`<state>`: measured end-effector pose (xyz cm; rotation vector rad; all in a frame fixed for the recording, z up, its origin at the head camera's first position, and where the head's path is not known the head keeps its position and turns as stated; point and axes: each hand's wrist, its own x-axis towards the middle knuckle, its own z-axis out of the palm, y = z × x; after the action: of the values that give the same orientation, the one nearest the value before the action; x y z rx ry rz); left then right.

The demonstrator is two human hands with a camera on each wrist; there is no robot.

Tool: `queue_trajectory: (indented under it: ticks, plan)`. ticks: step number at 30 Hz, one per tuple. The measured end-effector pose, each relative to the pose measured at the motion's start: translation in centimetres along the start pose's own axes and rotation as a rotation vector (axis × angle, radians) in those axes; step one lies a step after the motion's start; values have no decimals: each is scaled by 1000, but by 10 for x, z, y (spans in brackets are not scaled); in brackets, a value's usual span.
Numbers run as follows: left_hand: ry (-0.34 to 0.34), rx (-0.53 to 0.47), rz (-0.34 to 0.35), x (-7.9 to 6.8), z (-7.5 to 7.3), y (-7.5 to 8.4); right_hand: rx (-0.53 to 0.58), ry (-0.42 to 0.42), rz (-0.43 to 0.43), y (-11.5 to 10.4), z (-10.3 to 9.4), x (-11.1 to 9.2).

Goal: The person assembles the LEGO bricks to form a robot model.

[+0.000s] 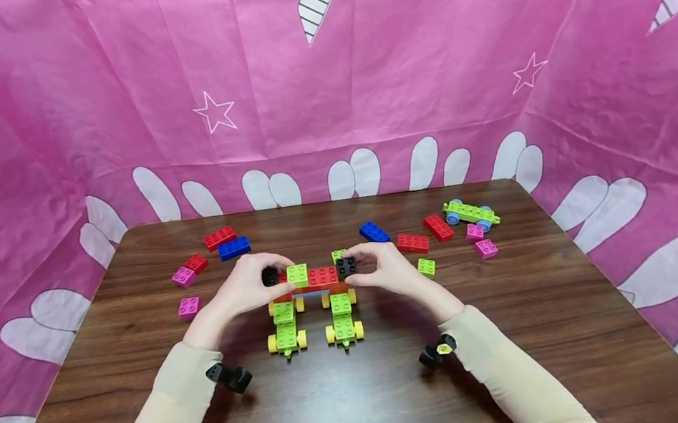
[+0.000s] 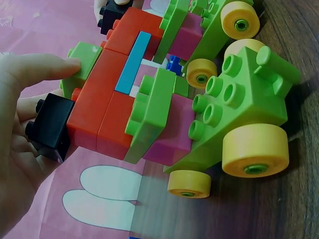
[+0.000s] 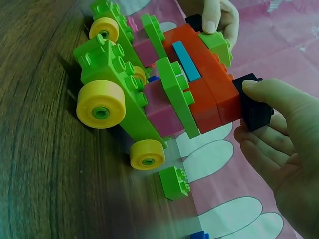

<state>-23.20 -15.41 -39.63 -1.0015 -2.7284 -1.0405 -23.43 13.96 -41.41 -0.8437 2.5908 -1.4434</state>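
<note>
Pinching the lime four-stud brick (image 1: 297, 276) between thumb and fingertips of the left hand (image 1: 249, 282), over the left part of the red brick row (image 1: 322, 277), with the left-end black brick (image 2: 50, 125) inside the curl of the same hand. Pinching the right-end black brick (image 3: 254, 107) with the right hand (image 1: 383, 267), thumb on the near side, fingers behind.

Between both hands, near the middle of the wood-grain table (image 1: 329, 415): a bridge-like stack, with two lime wheeled bases (image 1: 287, 333) side by side at the bottom, magenta bricks (image 2: 172, 130) above, then lime and red layers, with a light-blue strip (image 2: 133, 63) on the near side of the red.

Hard to tell from these angles whether fully seated on the studs. For a good fit, probably best to line up studs first, then press straight down, evenly with both hands. Better to push above the magenta supports than at mid-span, to avoid bowing or splitting the row. Beware of rolling on the yellow wheels (image 2: 255, 150); keep any sideways force small. Before letting go, feel along each seam for gaps.
</note>
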Motion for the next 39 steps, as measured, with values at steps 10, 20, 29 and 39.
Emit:
queue_trajectory:
  ticks: [10,20,29,39]
  plan:
    - [10,0,-17,-4,-5,-3,34,-10,20,-3,4,5]
    - [25,-20,-33,-4,-6,-3,38,-31,35,0,2,5]
    - [22,-26,-54,-6,-7,-5,50,-27,39,3,-10,0]
    - [17,-33,-80,-7,-9,-6,10,1,17,15,-12,1]
